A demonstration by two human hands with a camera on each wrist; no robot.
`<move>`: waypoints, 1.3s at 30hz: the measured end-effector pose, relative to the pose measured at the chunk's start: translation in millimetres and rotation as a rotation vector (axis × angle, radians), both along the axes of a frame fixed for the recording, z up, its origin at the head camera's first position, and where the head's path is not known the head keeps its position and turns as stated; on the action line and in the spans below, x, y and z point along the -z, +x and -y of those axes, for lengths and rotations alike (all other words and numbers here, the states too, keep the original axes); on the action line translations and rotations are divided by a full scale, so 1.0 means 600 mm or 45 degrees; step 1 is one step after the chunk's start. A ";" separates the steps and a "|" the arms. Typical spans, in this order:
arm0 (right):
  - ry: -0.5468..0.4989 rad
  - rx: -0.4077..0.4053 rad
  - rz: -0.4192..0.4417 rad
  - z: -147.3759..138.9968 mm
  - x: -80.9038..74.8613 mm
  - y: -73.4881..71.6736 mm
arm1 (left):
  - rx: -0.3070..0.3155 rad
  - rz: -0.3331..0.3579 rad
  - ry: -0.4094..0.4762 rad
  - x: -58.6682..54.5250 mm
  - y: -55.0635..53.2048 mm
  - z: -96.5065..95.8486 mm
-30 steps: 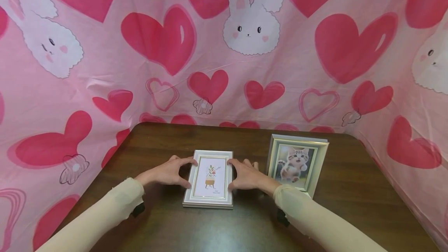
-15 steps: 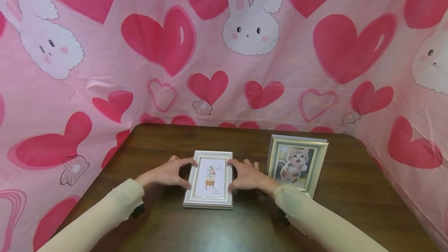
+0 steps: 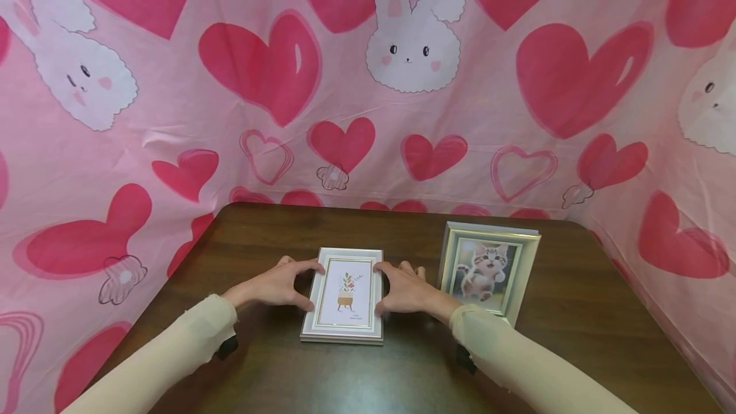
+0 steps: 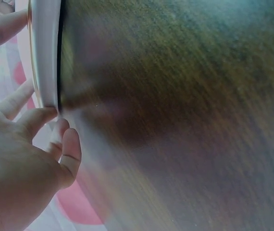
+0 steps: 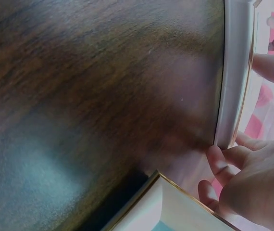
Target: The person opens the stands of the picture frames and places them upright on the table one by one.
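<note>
A white picture frame (image 3: 349, 296) with a gold inner line lies face up on the table, showing a print of a potted plant. My left hand (image 3: 273, 285) holds its left side, thumb near the lower part and index finger higher up. On the opposite side my right hand (image 3: 407, 289) holds it the same way. In the left wrist view, fingertips of the left hand (image 4: 19, 173) touch the rim of the frame (image 4: 45, 53). The right wrist view has the right hand (image 5: 262, 180) with fingertips at the edge of the frame (image 5: 235, 72).
Another picture frame (image 3: 523, 273), with a kitten photo, stands upright to the right, partly behind the right wrist. The brown wooden table (image 3: 345, 379) has a pink curtain (image 3: 368, 98) with hearts and rabbits on its back and sides.
</note>
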State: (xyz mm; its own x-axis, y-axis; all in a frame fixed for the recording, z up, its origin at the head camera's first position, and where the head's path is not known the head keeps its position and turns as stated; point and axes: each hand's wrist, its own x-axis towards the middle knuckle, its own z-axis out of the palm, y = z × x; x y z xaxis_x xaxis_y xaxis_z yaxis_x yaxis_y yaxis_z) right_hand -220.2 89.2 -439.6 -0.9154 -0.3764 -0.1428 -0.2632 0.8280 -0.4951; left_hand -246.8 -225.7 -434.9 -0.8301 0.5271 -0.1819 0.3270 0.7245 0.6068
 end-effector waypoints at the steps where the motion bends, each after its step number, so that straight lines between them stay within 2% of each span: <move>1: 0.001 0.001 0.000 0.000 0.000 0.001 | 0.000 0.000 0.001 0.000 0.000 0.000; 13: -0.009 0.001 -0.009 0.001 0.000 0.001 | -0.007 -0.004 0.018 -0.005 0.005 0.001; 22: -0.014 0.002 -0.044 0.002 -0.003 0.008 | -0.016 -0.024 0.002 0.002 0.005 0.001; 39: -0.033 -0.010 -0.090 0.002 -0.005 0.013 | -0.045 -0.055 0.035 0.000 0.016 -0.001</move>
State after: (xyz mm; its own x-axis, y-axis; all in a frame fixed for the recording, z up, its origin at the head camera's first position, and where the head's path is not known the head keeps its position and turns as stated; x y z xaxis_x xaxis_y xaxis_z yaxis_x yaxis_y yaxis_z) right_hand -212.2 87.8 -436.4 -0.9199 -0.3862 -0.0684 -0.3044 0.8130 -0.4963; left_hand -237.4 -225.0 -434.8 -0.8551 0.5016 -0.1312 0.3279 0.7193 0.6125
